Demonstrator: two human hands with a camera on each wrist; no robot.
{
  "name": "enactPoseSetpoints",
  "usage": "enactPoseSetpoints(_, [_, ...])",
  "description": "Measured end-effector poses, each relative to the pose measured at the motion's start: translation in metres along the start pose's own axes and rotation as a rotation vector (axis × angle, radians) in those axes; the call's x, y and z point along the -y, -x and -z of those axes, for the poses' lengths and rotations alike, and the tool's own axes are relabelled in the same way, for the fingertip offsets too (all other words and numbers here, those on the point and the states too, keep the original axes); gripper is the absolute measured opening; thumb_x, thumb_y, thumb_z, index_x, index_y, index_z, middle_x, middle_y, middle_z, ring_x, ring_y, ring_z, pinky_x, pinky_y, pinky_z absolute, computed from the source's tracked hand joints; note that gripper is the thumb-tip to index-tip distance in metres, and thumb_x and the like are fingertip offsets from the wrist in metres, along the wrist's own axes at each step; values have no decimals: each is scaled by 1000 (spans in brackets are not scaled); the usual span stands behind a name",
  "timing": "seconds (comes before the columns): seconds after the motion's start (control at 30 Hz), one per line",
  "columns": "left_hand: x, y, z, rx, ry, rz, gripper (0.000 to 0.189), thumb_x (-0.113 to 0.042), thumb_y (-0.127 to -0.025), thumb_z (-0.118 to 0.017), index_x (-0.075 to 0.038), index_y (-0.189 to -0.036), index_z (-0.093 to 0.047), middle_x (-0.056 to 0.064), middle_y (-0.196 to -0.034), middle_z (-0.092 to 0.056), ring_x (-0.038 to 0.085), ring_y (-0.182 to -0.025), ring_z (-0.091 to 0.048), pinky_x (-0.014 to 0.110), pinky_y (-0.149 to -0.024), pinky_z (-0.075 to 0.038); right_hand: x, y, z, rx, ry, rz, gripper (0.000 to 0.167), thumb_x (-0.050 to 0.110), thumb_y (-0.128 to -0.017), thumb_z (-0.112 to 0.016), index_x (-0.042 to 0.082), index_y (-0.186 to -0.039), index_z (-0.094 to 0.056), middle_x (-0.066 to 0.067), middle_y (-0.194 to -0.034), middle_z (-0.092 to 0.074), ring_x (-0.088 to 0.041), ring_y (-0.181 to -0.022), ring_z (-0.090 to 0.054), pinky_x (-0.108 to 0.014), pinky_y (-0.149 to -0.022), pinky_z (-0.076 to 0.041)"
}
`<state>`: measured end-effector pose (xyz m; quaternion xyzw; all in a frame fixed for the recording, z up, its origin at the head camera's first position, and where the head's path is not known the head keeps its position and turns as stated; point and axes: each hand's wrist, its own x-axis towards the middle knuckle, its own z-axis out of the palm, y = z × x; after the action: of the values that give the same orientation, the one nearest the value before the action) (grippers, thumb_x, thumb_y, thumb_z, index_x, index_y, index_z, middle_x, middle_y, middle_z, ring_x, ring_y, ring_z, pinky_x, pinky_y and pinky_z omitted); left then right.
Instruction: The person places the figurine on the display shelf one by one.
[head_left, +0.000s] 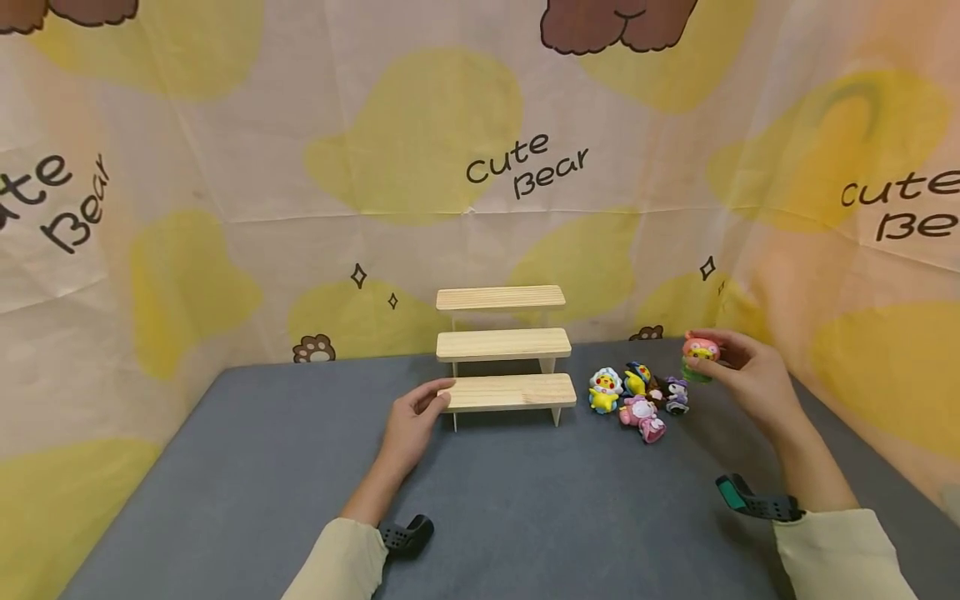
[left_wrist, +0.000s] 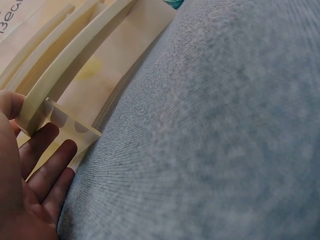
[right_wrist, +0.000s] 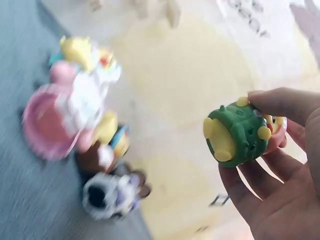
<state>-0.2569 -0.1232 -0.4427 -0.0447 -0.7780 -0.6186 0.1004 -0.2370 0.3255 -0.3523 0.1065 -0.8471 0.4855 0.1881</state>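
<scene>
A three-tier wooden display stand (head_left: 506, 392) stands on the grey table. My left hand (head_left: 412, 421) grips the left end of its lowest shelf, with the thumb at the board's edge; in the left wrist view, the other fingers (left_wrist: 52, 162) spread beside the stand's leg. At the right, my right hand (head_left: 753, 375) holds a small toy figurine (right_wrist: 235, 135) above the table, pinched between thumb and fingers. The figurine has a pink head and a green body with yellow feet, and the right wrist view shows its underside.
Several toy figurines sit grouped right of the stand: a yellow one in a white bonnet (head_left: 604, 392), a pink one (head_left: 642, 417) lying in front, a purple and grey one (head_left: 677, 396). A patterned cloth (head_left: 420, 133) hangs behind the table (head_left: 262, 483).
</scene>
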Motion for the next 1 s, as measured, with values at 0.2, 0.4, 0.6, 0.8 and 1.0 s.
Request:
enactPoseSetpoints(0.2, [1,1,0,-8,3,-3,25,-22,-99,-66,-14,-121,-75,15,-111,-75,9,-74,-51,24,-70,-40,35,-10,-10,63,-29,53,39,10,-91,-75,4,-129,-66,23,-104,-71,4,-89,-68,-13,-73,-52])
enactPoseSetpoints(0.4, [2,0,0,4,7,-6,26,-23,-100,-66,-14,-123,-74,13,-119,-74,11,-77,-53,25,-71,-40,73,-21,-23,55,-77,61,35,8,-90,-76,5,-124,-69,18,-101,-72,-1,-85,-67,-16,-71,-53])
enactPoseSetpoints(0.6, [1,0,0,-4,8,-1,25,-21,-99,-66,-15,-122,-74,12,-118,-74,9,-82,-57,23,-73,-43,102,-31,-39,82,-207,136,32,1,-88,-75,-1,-119,-69,12,-103,-74,-3,-84,-67,-15,-69,-53])
enactPoseSetpoints(0.8, [2,1,0,-8,12,-12,25,-21,-98,-67,-15,-122,-75,13,-114,-76,14,-76,-54,24,-71,-41,116,-30,-55,129,-342,199,30,-6,-87,-73,-5,-117,-69,6,-100,-74,-5,-82,-67,-16,-70,-55])
enactPoseSetpoints(1.0, [2,1,0,-4,16,-17,25,-21,-98,-67,-15,-122,-75,12,-116,-76,12,-82,-58,24,-74,-43,117,-28,-65,162,-328,193,29,-8,-88,-71,-5,-117,-69,6,-103,-74,-4,-86,-71,-18,-74,-57])
